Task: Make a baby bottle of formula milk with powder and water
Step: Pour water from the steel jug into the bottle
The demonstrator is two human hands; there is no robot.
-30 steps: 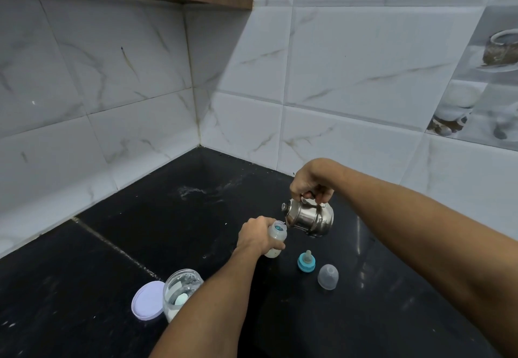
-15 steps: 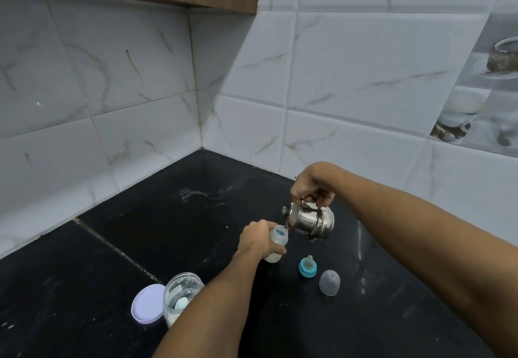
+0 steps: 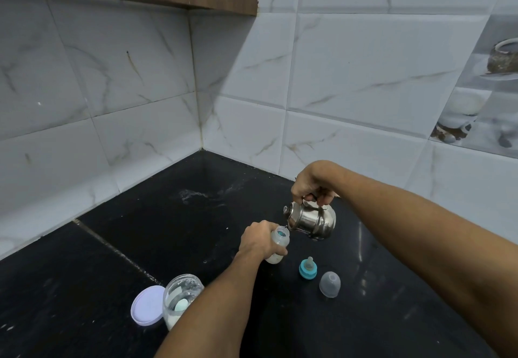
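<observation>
From the head camera, the left hand point(image 3: 259, 238) is wrapped around the baby bottle point(image 3: 278, 247), which stands on the black counter point(image 3: 117, 259). The right hand point(image 3: 312, 185) grips the handle of a steel jug point(image 3: 311, 219), tilted with its spout at the bottle's mouth. Near the bottle lie the teal teat ring point(image 3: 307, 268) and clear cap point(image 3: 330, 284); the open powder jar point(image 3: 180, 297) and its lid point(image 3: 147, 305) sit beside the left forearm.

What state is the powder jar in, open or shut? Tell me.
Open. The clear powder jar stands with no lid on its mouth; its lilac lid lies flat on the black counter beside it, and a pale scoop shows inside.
</observation>
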